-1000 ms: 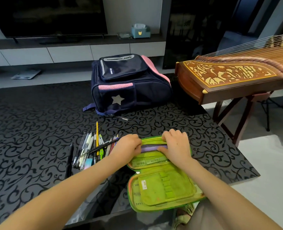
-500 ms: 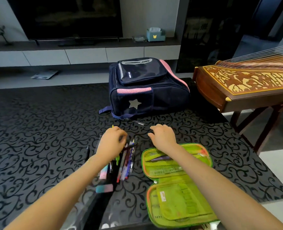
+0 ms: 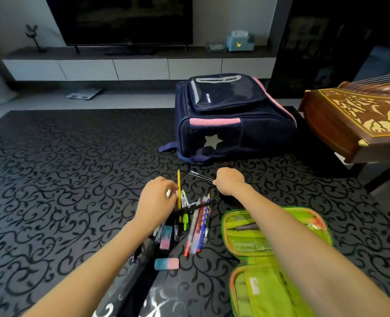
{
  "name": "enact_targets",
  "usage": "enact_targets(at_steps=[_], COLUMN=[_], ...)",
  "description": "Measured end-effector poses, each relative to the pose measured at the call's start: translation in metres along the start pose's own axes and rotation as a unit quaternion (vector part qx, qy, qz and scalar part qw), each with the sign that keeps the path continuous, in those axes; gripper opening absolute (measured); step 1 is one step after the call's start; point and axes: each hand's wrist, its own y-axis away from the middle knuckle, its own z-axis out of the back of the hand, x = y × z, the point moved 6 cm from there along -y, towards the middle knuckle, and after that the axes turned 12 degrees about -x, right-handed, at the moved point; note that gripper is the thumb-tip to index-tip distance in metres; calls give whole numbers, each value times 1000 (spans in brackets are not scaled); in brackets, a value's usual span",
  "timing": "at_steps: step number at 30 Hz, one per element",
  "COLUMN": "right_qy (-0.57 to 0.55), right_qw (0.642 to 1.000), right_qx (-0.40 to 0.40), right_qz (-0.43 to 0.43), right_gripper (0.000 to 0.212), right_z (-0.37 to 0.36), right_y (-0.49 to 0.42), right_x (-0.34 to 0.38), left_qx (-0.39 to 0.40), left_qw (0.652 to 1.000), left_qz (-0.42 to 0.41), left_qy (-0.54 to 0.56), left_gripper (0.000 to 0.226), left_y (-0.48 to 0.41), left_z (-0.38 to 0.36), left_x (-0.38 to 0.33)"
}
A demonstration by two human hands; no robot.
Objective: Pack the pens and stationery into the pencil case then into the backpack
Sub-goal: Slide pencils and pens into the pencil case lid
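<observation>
The open green pencil case lies at the front right of the black patterned table, with a dark pen in its upper half. To its left is a heap of pens and pencils, with a yellow pencil and two teal-pink erasers. My left hand rests on the heap's far left, fingers curled around a white pen end. My right hand reaches past the case and pinches a thin silver pen. Just behind it the navy backpack with pink trim lies zipped shut.
A carved wooden zither on a stand juts in at the right, beside the table's right edge. Behind the table are a low TV console, a tissue box and a bathroom scale on the floor.
Both hands left the pencil case. The left went onto the pen heap; the right reached forward to the thin pen near the backpack. The view swung left.
</observation>
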Motion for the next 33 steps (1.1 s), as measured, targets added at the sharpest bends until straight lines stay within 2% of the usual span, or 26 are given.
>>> enact_targets(at_steps=[3, 8, 10, 12, 14, 17, 20, 22, 25, 29, 31, 33], right_qy=[67, -9, -36, -70, -102, -133, -126, -113, -75, 111, 166, 189], right_qw=[996, 998, 999, 996, 991, 989, 991, 993, 996, 989, 974, 963], right_qx=[-25, 19, 0, -54, -85, -60, -30, -16, -43, -90, -140, -154], right_qz=[56, 63, 39, 11, -2, -5, -11, -22, -22, 31, 67, 119], right_gripper=[17, 16, 16, 18, 20, 21, 22, 22, 25, 7, 23, 23], right_z=[4, 6, 18, 39, 58, 72, 68, 59, 49, 55, 63, 65], right_y=[20, 43, 51, 63, 82, 120, 151, 164, 173, 179, 180, 181], right_x=[-13, -43, -55, -72, -90, -114, -131, -139, -145, -136, -130, -120], left_qx=[5, 63, 85, 106, 122, 119, 133, 125, 125, 119, 95, 58], left_qw=[999, 977, 969, 961, 952, 938, 933, 931, 938, 954, 959, 960], left_qz=[-40, -194, -231, -254, -272, -289, -259, -247, -222, -208, -226, -246], left_qy=[28, 59, 29, -11, -70, -151, -212, -239, -234, -183, -143, -123], left_gripper=[18, 17, 18, 21, 13, 17, 17, 19, 18, 19, 14, 16], left_y=[10, 53, 65, 71, 75, 83, 93, 95, 93, 90, 94, 96], left_z=[-9, -39, -54, -68, -76, -84, -89, -93, -93, -93, -89, -84], left_x=[-31, -108, -127, -135, -141, -149, -148, -148, -149, -142, -142, -143])
